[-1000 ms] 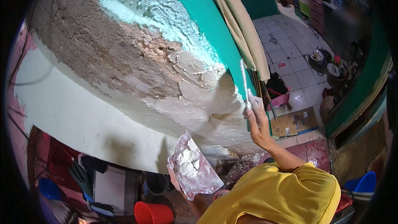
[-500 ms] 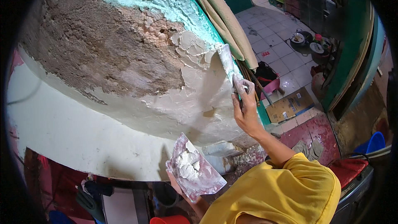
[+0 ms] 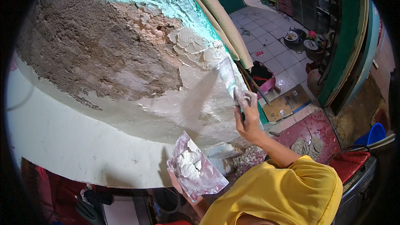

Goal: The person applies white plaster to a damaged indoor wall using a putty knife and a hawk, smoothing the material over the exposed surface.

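Note:
My right hand [image 3: 247, 114], dusted white, grips a putty knife [image 3: 227, 75] by its handle. The white-smeared blade lies against the wall's right edge, beside a thick lumpy patch of plaster [image 3: 193, 46]. Below that patch the wall carries a smoother pale coat [image 3: 200, 108]. My left hand [image 3: 176, 182] holds up a flat plate-like board [image 3: 212, 180] from beneath, so most of its fingers are hidden. A mound of wet white plaster [image 3: 188, 164] sits on the board. Bare rough brown masonry [image 3: 100, 46] shows on the left of the wall.
A rolled beige cloth [image 3: 216, 16] runs along the wall's green edge. Sticks and a pink basin [image 3: 268, 86] stand just past it. Flattened cardboard [image 3: 287, 103] lies on the tiled floor, with pots [image 3: 293, 36] farther back. A blue bucket [image 3: 372, 136] stands at the right.
The putty knife and my right hand have moved down along the wall's right edge. Plaster shows where the blade was. My left hand keeps the board in nearly the same place.

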The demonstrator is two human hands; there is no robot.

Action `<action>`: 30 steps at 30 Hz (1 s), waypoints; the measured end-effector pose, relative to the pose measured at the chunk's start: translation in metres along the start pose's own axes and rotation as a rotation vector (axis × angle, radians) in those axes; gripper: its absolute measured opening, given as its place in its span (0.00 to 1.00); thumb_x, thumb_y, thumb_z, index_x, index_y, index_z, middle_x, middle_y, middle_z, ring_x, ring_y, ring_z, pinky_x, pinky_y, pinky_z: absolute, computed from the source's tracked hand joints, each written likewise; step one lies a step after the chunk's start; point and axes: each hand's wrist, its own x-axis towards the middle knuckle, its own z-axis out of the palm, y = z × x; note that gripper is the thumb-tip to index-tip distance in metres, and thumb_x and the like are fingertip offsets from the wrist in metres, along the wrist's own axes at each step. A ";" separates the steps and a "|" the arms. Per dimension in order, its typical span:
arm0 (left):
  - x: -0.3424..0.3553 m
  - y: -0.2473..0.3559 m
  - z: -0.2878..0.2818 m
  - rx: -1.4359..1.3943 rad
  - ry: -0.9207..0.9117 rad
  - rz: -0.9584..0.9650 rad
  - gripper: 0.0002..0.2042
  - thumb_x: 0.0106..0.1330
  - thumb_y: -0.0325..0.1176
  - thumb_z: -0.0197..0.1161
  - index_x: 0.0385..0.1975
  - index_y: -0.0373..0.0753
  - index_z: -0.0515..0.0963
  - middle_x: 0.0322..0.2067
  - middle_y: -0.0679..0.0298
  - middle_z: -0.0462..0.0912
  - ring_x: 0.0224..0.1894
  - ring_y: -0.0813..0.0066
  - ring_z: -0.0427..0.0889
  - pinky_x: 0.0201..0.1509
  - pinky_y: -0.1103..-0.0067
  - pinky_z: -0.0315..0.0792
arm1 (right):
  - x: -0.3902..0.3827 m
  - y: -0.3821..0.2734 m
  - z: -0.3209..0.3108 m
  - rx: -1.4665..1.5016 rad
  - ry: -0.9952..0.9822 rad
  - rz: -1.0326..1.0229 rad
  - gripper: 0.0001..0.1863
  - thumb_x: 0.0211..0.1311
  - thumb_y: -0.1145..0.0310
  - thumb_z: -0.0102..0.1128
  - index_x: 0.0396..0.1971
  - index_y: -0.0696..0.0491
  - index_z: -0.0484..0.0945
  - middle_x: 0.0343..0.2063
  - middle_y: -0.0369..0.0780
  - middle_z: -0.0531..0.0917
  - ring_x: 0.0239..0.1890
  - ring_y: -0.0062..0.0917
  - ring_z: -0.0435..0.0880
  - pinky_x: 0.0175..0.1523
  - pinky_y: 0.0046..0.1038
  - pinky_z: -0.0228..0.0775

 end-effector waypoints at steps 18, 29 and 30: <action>0.007 0.001 -0.002 0.021 -0.115 -0.018 0.27 0.69 0.51 0.42 0.60 0.36 0.60 0.58 0.52 0.65 0.57 0.54 0.67 0.62 0.61 0.61 | 0.010 -0.037 0.000 0.055 -0.023 -0.052 0.25 0.52 0.84 0.53 0.54 0.59 0.67 0.41 0.51 0.66 0.39 0.39 0.72 0.43 0.30 0.67; 0.004 0.005 -0.006 -0.036 -0.157 -0.064 0.26 0.69 0.48 0.42 0.59 0.35 0.61 0.58 0.51 0.65 0.58 0.54 0.67 0.62 0.59 0.59 | -0.002 -0.024 0.026 0.045 0.002 -0.034 0.25 0.54 0.81 0.53 0.54 0.61 0.65 0.43 0.55 0.65 0.45 0.46 0.69 0.47 0.35 0.64; 0.002 0.007 -0.002 -0.032 -0.162 -0.088 0.26 0.69 0.49 0.42 0.59 0.35 0.61 0.58 0.51 0.65 0.58 0.54 0.67 0.62 0.59 0.59 | 0.000 -0.025 0.023 0.065 0.019 -0.011 0.24 0.54 0.81 0.53 0.54 0.61 0.65 0.43 0.55 0.65 0.45 0.46 0.69 0.47 0.35 0.64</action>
